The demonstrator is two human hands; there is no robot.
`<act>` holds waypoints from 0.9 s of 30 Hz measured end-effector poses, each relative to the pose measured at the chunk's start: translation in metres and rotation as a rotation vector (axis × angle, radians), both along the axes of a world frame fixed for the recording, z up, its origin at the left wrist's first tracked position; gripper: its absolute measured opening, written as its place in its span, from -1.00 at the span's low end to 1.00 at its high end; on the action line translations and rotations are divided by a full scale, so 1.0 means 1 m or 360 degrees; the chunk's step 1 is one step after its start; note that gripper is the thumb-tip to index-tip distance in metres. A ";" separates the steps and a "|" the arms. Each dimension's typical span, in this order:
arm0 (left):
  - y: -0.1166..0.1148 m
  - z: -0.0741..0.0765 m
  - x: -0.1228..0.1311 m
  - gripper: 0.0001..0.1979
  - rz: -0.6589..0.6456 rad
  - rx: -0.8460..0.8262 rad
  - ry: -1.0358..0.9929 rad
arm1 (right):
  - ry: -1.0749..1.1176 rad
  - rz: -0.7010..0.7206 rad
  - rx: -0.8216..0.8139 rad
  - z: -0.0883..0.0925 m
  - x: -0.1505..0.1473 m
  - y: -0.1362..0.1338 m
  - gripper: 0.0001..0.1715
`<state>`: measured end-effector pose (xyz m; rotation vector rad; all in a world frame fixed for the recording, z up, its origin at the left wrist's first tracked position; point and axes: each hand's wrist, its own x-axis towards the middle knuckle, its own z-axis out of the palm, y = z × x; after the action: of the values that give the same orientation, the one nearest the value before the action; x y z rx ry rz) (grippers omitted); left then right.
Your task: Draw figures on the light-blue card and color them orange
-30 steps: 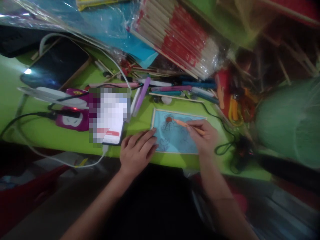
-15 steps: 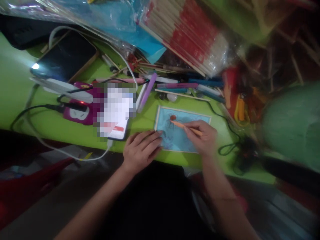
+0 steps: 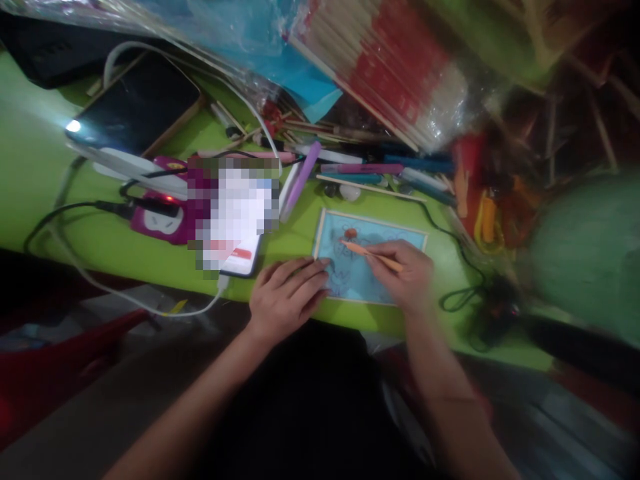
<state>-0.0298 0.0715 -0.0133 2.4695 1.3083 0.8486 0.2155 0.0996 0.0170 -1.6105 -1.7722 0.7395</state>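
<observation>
A blue sheet (image 3: 360,280) with a pale stick-like border lies on the green table, bearing faint line drawings and an orange-brown patch (image 3: 351,233) near its top. Pinched in my right hand (image 3: 407,273) is an orange pen (image 3: 383,257), its tip on or just over the sheet below that patch. My left hand (image 3: 285,297) rests flat, fingers stretched out, across the sheet's left edge. Left of that hand lies a lit phone (image 3: 243,263) with a cable plugged in; most of its screen is blurred out.
A purple power strip (image 3: 160,220) with plugs stands at left, near a dark phone (image 3: 135,107) with its light on. Several pens, including a purple marker (image 3: 301,180), lie behind the sheet. Bagged wooden sticks (image 3: 385,67) fill the back. A green rounded object (image 3: 590,247) is at right.
The view has shifted slightly, so the table's things sit a little farther right and higher. The pen tip has moved slightly left relative to the orange-brown patch. Both hands keep their holds.
</observation>
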 end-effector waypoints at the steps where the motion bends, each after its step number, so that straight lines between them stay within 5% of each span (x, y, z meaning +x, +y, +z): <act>1: 0.000 0.000 0.000 -0.81 0.0000 0.0001 0.0001 | -0.0007 0.0020 -0.0003 0.001 -0.001 0.000 -0.93; 27: -0.001 -0.001 -0.001 -0.74 0.0017 -0.0017 -0.0009 | -0.0040 -0.0175 -0.0058 0.001 -0.002 -0.004 -0.92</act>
<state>-0.0303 0.0709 -0.0143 2.4522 1.3215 0.8481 0.2132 0.0952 0.0179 -1.7333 -1.6810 0.7066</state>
